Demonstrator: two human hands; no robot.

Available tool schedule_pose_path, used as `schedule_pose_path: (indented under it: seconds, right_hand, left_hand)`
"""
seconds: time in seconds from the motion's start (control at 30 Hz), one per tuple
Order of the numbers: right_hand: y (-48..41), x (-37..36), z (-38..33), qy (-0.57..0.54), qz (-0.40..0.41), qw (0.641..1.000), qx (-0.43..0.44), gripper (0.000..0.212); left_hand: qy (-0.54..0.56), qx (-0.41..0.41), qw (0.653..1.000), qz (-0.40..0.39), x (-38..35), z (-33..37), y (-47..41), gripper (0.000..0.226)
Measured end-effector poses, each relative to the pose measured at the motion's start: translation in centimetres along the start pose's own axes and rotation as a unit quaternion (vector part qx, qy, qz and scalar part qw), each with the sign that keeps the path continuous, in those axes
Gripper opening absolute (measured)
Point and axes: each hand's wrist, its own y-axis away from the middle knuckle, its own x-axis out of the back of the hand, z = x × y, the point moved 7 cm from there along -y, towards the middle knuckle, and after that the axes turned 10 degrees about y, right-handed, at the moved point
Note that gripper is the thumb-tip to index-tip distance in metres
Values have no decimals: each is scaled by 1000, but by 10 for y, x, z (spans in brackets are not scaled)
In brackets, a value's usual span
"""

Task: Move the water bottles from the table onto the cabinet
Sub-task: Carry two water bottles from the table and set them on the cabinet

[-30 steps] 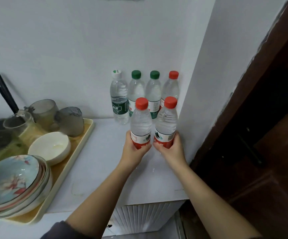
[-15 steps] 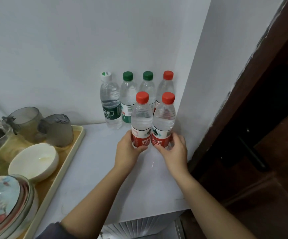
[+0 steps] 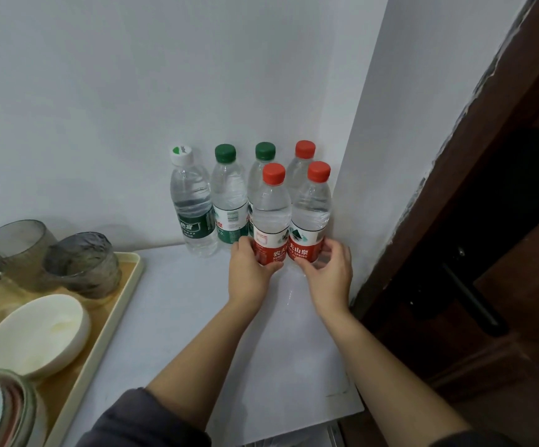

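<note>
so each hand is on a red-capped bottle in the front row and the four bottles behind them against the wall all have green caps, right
Not quite. The head view shows the left hand and right hand each on a red-capped front bottle, but the back row is mixed: one white cap, two green caps and one red cap.

Bottles are clear glossy plastic with smooth caps and shiny printed labels. Cabinet top is smooth white with slight sheen. Cups look like frosted textured glass; bowl is matt white.
</note>
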Motion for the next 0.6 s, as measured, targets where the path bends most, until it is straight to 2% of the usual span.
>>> schedule_pose_path:
  seconds: [0.6]
  right_hand:
    - [-3, -2, -3, 18, -4, 1000, -8, 48]
  left_hand:
    - [-14, -7, 1000, -7, -2, -1, -2, 56]
